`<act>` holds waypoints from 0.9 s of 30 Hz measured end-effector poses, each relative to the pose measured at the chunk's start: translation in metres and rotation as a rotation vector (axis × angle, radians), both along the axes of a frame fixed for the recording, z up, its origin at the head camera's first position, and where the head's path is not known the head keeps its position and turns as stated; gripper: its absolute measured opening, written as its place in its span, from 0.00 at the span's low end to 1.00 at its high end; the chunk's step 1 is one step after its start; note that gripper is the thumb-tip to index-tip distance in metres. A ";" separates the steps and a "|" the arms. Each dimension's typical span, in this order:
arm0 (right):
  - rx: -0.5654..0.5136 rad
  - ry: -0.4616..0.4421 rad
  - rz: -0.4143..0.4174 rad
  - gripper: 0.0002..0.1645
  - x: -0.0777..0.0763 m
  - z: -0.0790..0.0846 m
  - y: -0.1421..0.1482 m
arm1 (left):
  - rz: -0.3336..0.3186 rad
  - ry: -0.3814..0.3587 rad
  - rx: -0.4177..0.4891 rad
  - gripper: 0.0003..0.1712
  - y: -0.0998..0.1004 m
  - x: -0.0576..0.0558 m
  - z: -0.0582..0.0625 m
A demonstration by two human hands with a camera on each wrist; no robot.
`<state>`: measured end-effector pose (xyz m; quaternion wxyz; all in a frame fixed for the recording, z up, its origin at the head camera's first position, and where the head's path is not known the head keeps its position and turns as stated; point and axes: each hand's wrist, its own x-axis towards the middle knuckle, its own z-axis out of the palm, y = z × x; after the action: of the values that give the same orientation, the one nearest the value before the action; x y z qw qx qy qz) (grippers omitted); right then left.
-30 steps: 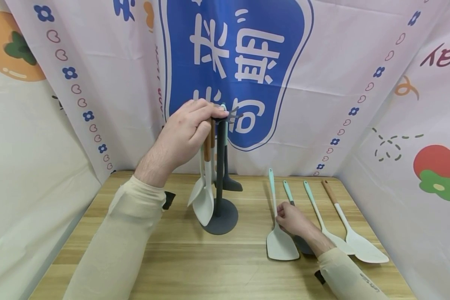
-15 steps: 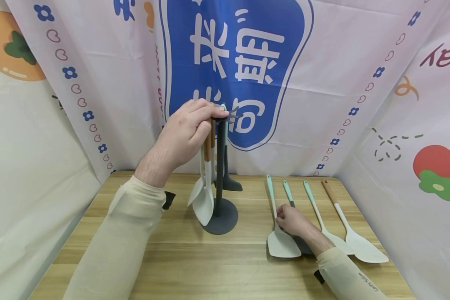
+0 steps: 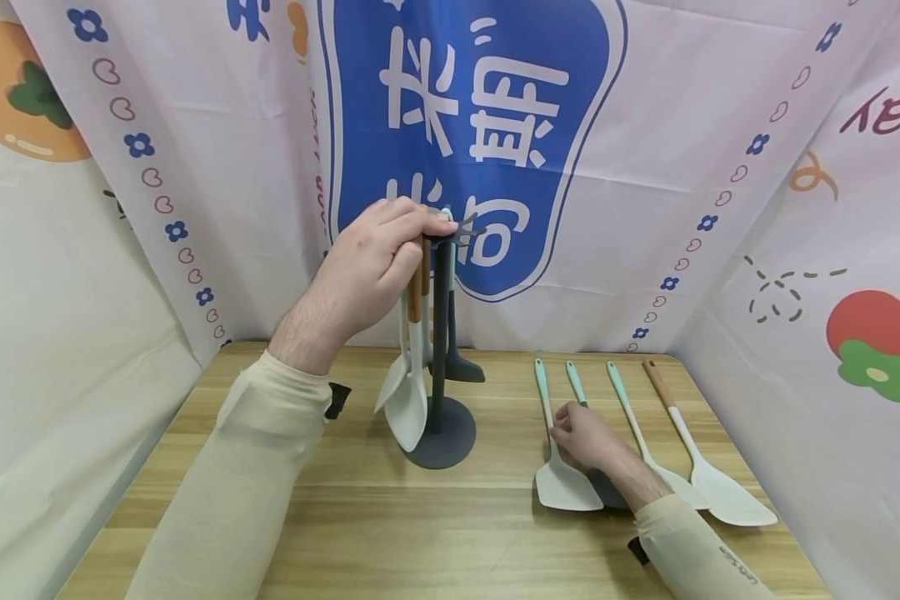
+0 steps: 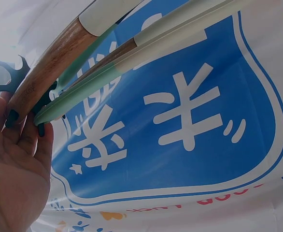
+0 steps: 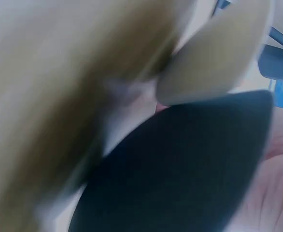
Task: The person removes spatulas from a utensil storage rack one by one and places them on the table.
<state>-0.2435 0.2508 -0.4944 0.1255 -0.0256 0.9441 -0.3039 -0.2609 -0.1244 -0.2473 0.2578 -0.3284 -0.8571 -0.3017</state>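
My left hand [image 3: 367,258] grips the top of a dark utensil stand [image 3: 440,333], its fingers over the hub and hooks. Beside that hand hang a white spoon [image 3: 407,415] with a brown handle [image 4: 49,67] and other utensils with mint or brown handles. A dark ladle [image 3: 463,368] hangs on the stand's right side. At the table's right, my right hand [image 3: 588,437] pinches the shaft of a white turner [image 3: 567,487] with a mint handle, lying on the wood. A dark-headed utensil [image 5: 180,164] lies beside it, partly hidden under the right hand.
Further right on the wooden table [image 3: 420,542] lie a white utensil with a mint handle [image 3: 622,387] and a white turner with a brown handle [image 3: 731,496]. Printed curtains [image 3: 645,108] enclose the table at the back and sides.
The white turner's handle end has come down and its blade has shifted slightly away from me, so it lies in line beside the others. The left hand and the stand have stayed put.
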 end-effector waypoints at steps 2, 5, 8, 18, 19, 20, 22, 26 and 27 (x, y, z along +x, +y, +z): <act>-0.007 0.040 -0.004 0.25 0.000 0.005 -0.002 | 0.001 0.000 0.000 0.28 0.000 0.000 0.000; -0.026 0.099 0.003 0.29 0.000 0.013 -0.007 | 0.003 0.000 0.001 0.28 0.000 0.000 0.000; -0.061 0.141 0.011 0.30 0.002 0.022 -0.016 | 0.004 0.004 0.003 0.28 0.000 0.000 0.000; -0.152 0.222 0.030 0.28 -0.001 0.047 -0.052 | 0.003 0.009 0.006 0.28 0.001 0.000 -0.001; -0.155 0.231 0.030 0.27 -0.001 0.049 -0.055 | 0.003 0.009 0.006 0.28 0.001 0.000 -0.001; -0.161 0.240 0.030 0.27 -0.002 0.051 -0.058 | 0.003 0.009 0.006 0.28 0.001 0.000 -0.001; -0.171 0.259 0.029 0.27 -0.004 0.056 -0.064 | 0.003 0.009 0.007 0.28 0.001 0.000 -0.001; -0.200 0.290 0.034 0.27 -0.006 0.066 -0.076 | 0.002 0.012 0.010 0.28 0.001 -0.001 -0.001; -0.205 0.294 0.036 0.27 -0.007 0.069 -0.079 | 0.001 0.014 0.011 0.28 0.001 -0.001 -0.001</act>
<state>-0.2501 0.1718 -0.4259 -0.0116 -0.0991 0.9158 -0.3891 -0.2614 -0.1233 -0.2486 0.2659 -0.3284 -0.8538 -0.3041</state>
